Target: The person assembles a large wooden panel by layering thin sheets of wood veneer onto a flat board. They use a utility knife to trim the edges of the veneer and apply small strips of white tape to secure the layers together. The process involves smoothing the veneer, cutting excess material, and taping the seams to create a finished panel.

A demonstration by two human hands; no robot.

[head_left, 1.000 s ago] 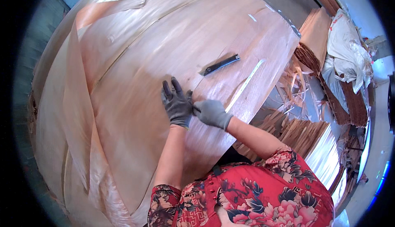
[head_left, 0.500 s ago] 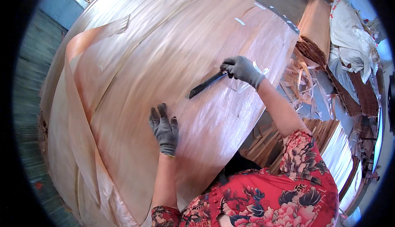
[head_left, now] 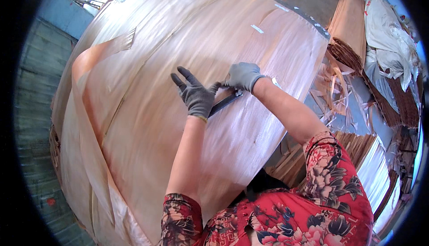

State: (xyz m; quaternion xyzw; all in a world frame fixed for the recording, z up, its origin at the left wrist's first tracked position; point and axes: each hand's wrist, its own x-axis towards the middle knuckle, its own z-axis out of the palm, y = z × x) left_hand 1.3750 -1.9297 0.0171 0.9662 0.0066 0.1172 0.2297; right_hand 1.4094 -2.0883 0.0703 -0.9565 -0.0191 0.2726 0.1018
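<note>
My left hand [head_left: 195,95], in a grey glove, is over the pale wood veneer sheet [head_left: 147,125], its fingers spread. The left thumb reaches right, up to the fingertips of my gloved right hand [head_left: 244,76]. Those right fingers are bent together; whatever they pinch is hidden. Just below both hands a narrow black bar-shaped tool [head_left: 225,102] lies slantwise on the veneer, its lower left end partly behind my left hand. A small whitish piece shows at its upper right end. I cannot tell whether the right hand touches the tool.
A long loose veneer strip [head_left: 91,143] curls along the sheet's left side. Small white tape pieces [head_left: 257,29] mark the far right. Off the right edge are veneer scraps [head_left: 335,85], a rolled veneer bundle [head_left: 351,22], white plastic sheeting [head_left: 389,36] and stacked veneer [head_left: 353,150].
My left hand has moved up and right to meet the right hand. The right hand has shifted left, and the black tool now lies below it rather than extending from its fingers.
</note>
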